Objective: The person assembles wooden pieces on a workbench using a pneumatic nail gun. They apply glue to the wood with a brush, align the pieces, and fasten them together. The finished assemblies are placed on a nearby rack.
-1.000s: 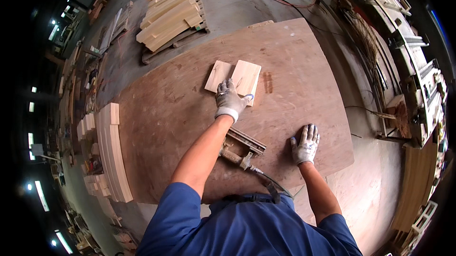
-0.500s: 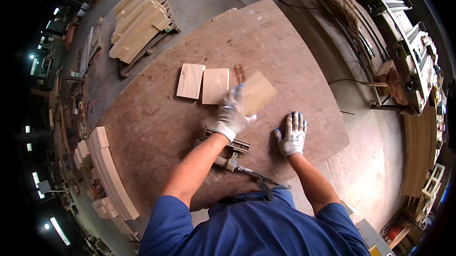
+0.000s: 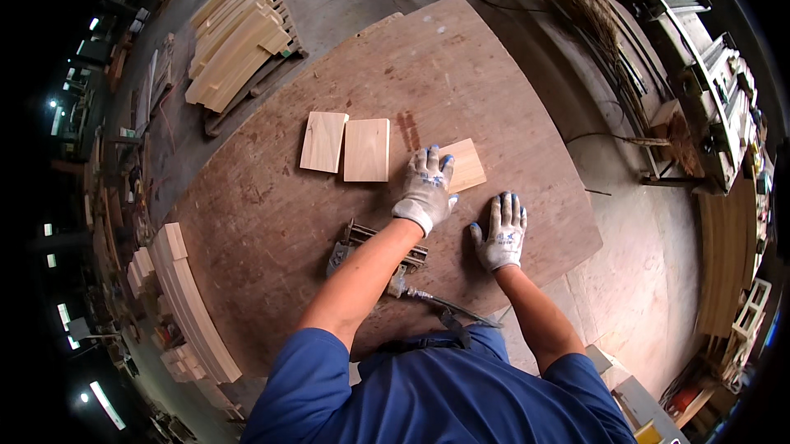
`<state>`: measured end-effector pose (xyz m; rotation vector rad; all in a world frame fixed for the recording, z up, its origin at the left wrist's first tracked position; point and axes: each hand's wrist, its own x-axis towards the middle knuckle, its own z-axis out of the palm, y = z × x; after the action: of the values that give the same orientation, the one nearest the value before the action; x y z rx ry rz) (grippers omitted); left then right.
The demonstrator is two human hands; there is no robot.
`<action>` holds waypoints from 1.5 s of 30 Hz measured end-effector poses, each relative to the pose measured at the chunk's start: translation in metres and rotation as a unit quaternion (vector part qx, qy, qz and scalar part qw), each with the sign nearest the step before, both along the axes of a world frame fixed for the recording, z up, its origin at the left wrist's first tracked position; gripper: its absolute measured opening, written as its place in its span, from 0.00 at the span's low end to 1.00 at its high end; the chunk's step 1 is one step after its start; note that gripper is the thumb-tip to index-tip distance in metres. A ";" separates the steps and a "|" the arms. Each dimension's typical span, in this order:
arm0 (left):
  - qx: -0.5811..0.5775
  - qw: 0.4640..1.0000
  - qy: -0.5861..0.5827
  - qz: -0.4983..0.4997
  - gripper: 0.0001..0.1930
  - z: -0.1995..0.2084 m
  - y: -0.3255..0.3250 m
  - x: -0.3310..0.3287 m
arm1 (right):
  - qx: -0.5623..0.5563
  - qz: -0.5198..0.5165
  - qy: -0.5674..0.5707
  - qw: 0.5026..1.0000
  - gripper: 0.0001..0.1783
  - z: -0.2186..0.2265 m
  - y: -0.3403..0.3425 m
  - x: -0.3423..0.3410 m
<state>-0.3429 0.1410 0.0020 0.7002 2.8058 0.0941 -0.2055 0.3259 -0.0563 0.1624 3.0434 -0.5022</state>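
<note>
The left hand (image 3: 427, 186), in a grey-white work glove with blue fingertips, lies palm down with its fingers extended over the left part of a pale rectangular wooden board (image 3: 467, 166); whether it grips the board or merely rests on it, I cannot tell. Half a second ago that board was a blur of motion under the same hand; now it shows sharp, lying aslant and well apart from two similar pieces, so it is separated from them. Those two, a pale wooden block on the left (image 3: 323, 142) and its neighbour (image 3: 367, 150), lie side by side (a narrow gap shows between them). The gloved right hand (image 3: 502, 238) rests flat, fingers spread, holding nothing, as it did before. Under the left forearm sits a worn metal air tool (image 3: 415, 258) with a dark hose (image 3: 448, 306). All this is on a scuffed reddish-brown tabletop (image 3: 527, 131). Beyond its far-left edge stand stacked pale planks (image 3: 234, 41) on a pallet.
</note>
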 end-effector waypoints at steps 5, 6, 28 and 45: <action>-0.045 0.998 -0.022 0.026 0.47 0.003 -0.002 -0.007 | -0.001 -0.002 -0.002 1.000 0.49 0.001 0.001 -0.001; -0.058 0.998 -0.019 0.034 0.48 0.006 -0.001 -0.009 | 0.001 -0.002 0.000 1.000 0.49 0.000 0.001 -0.001; -0.031 0.920 -0.042 0.388 0.60 0.002 -0.091 -0.041 | 0.004 -0.009 -0.015 1.000 0.48 0.004 -0.001 0.000; 0.104 0.993 -0.051 0.009 0.61 0.034 -0.038 0.067 | 0.000 0.000 -0.001 1.000 0.48 0.002 0.002 0.002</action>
<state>-0.2757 0.1028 0.0365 0.6944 2.7299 0.4185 -0.2037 0.3278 -0.0543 0.1616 3.0421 -0.5019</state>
